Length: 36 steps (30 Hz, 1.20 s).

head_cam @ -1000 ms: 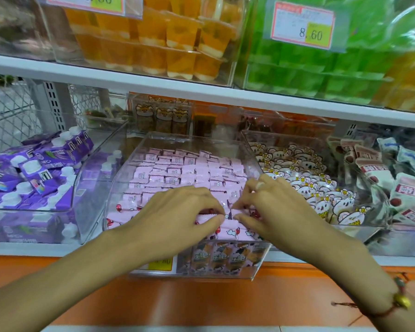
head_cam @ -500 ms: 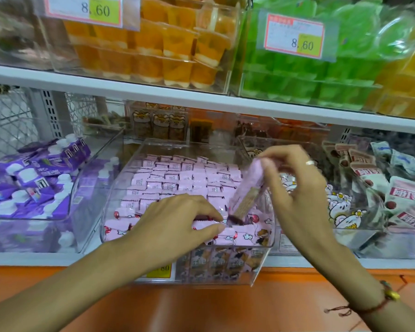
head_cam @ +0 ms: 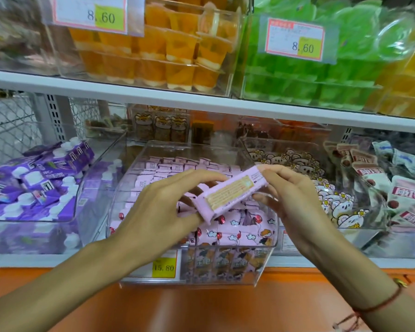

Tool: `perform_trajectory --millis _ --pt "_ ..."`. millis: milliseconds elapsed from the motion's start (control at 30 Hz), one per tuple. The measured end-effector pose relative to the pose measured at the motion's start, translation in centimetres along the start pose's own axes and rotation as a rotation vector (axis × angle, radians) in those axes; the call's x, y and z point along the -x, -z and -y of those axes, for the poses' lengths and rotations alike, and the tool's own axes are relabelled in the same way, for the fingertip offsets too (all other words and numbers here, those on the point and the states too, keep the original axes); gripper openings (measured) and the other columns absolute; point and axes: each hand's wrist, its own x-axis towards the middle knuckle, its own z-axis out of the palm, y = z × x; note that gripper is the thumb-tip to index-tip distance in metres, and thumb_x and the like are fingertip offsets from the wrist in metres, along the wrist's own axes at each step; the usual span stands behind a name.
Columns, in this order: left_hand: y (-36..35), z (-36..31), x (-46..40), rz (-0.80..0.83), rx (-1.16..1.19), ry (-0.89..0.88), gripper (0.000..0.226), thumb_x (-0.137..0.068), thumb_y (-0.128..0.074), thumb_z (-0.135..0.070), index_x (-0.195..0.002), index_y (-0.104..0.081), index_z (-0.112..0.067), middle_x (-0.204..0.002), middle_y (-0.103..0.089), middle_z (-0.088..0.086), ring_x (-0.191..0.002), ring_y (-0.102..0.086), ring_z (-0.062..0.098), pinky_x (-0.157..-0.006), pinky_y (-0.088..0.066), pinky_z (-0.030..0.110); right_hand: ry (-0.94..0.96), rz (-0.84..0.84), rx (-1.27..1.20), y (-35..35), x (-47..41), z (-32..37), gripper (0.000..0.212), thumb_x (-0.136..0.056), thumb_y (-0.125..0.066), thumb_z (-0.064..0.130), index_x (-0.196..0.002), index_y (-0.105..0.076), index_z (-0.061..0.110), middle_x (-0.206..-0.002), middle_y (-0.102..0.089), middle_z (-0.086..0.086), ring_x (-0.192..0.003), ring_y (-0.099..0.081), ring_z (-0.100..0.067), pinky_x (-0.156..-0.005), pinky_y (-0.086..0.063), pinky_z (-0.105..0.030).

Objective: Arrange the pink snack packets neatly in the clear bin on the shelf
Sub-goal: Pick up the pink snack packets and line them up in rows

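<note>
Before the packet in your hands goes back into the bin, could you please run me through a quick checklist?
1. Hold: left hand and right hand each grip one end of the pink packet: ok.
2. Packet clear of the clear bin, raised above it: ok.
3. Facing: its tan label side is up, while the front-row packets show cartoon prints: not ok.
4. Free slot in the front row: cannot tell, the hands cover it.
5. Back rows lying in tidy lines: ok.
</note>
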Motion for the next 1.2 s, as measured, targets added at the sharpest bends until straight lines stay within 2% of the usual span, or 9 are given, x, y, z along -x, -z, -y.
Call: perform_trajectory --millis 167,300,367,533,667,800,1000,1100,1200 --pt "0.3 -1.6 -0.3 -0.001 0.029 -0.124 0.045 -0.080 -0.069 -0.033 -0.122 -0.055 -0.041 -0.125 -0.055 -0.022 -0.111 -0.057 0.006 -0.079 -0.052 0.021 -0.075 0.034 -0.011 -0.3 0.3 0.5 0.019 -0.092 -0.051 0.009 -0.089 -0.066 -0.001 -0.073 -0.071 -0.002 -0.054 -0.062 -0.005 -0.048 -0.048 -0.013" --pt "0.0 -2.5 -0.6 -0.086 0.426 0.221 0.019 -0.073 -0.074 -0.038 -0.090 -0.070 -0.031 -0.086 -0.072 -0.015 -0.074 -0.067 0.001 -0.059 -0.050 0.010 0.005 -0.035 0.223 -0.3 0.3 0.3 0.023 -0.093 -0.051 0.027 -0.090 -0.070 0.015 -0.087 -0.067 -0.002 -0.069 -0.060 -0.010 -0.060 -0.047 -0.024" --pt "-0.3 -2.2 -0.6 -0.146 0.485 0.390 0.026 -0.068 -0.070 -0.047 -0.086 -0.071 -0.027 -0.078 -0.074 -0.008 -0.068 -0.069 0.012 -0.057 -0.051 0.012 0.118 -0.055 0.320 -0.4 0.3 0.4 0.024 -0.093 -0.049 0.038 -0.089 -0.069 0.025 -0.088 -0.065 0.007 -0.072 -0.056 0.000 -0.067 -0.043 -0.023" --pt "-0.3 -2.0 -0.8 -0.196 0.468 0.463 0.016 -0.069 -0.071 -0.047 -0.084 -0.073 -0.042 -0.072 -0.073 0.004 -0.065 -0.055 0.040 -0.053 -0.049 0.019 0.278 0.085 0.352 -0.9 0.9 0.6 0.029 -0.084 -0.048 0.049 -0.088 -0.068 0.028 -0.085 -0.065 0.012 -0.079 -0.057 0.003 -0.076 -0.042 -0.021" --pt "-0.5 -1.9 -0.9 -0.171 0.411 0.401 0.025 -0.062 -0.075 -0.051 -0.076 -0.073 -0.031 -0.060 -0.066 -0.011 -0.055 -0.057 0.008 -0.052 -0.044 0.011 0.434 0.240 0.445 -1.2 1.7 0.6 0.032 -0.084 -0.058 0.048 -0.111 -0.064 0.033 -0.106 -0.061 0.013 -0.103 -0.055 0.000 -0.083 -0.041 -0.012" --pt "-0.9 -1.5 -0.8 -0.163 0.216 0.381 0.035 -0.058 -0.081 -0.050 -0.088 -0.071 -0.035 -0.079 -0.071 -0.008 -0.078 -0.066 0.007 -0.072 -0.055 0.032 0.579 0.312 0.636 -2.0 2.1 0.4 0.039 -0.084 -0.061 0.040 -0.122 -0.060 0.033 -0.112 -0.055 0.018 -0.112 -0.047 -0.003 -0.086 -0.032 -0.009" --pt "-1.5 0.0 -0.3 0.026 0.123 0.350 0.053 -0.069 -0.078 -0.040 -0.116 -0.053 -0.043 -0.106 -0.062 -0.029 -0.103 -0.056 -0.009 -0.084 -0.052 0.022 0.535 0.034 0.384 -0.5 0.8 1.1 0.022 -0.083 -0.068 0.032 -0.102 -0.064 0.022 -0.094 -0.069 0.002 -0.088 -0.064 -0.012 -0.076 -0.051 -0.022" --pt "-1.8 0.1 0.6 0.306 -0.153 0.266 0.033 -0.090 -0.054 -0.044 -0.123 -0.047 -0.046 -0.111 -0.046 -0.038 -0.112 -0.044 -0.008 -0.094 -0.046 0.032 0.455 -0.090 0.422 0.7 -0.2 0.7 0.033 -0.081 -0.068 0.034 -0.105 -0.054 0.016 -0.088 -0.065 -0.002 -0.083 -0.064 -0.014 -0.073 -0.051 -0.020" --pt "-1.7 0.3 0.6 0.472 -0.463 0.060 0.040 -0.099 -0.024 -0.047 -0.135 -0.042 -0.043 -0.130 -0.045 -0.032 -0.123 -0.032 -0.003 -0.102 -0.035 0.028 0.440 -0.072 0.553 0.7 -0.4 -0.2 0.033 -0.085 -0.066 0.029 -0.110 -0.045 0.022 -0.082 -0.058 0.002 -0.077 -0.061 -0.010 -0.068 -0.049 -0.023"
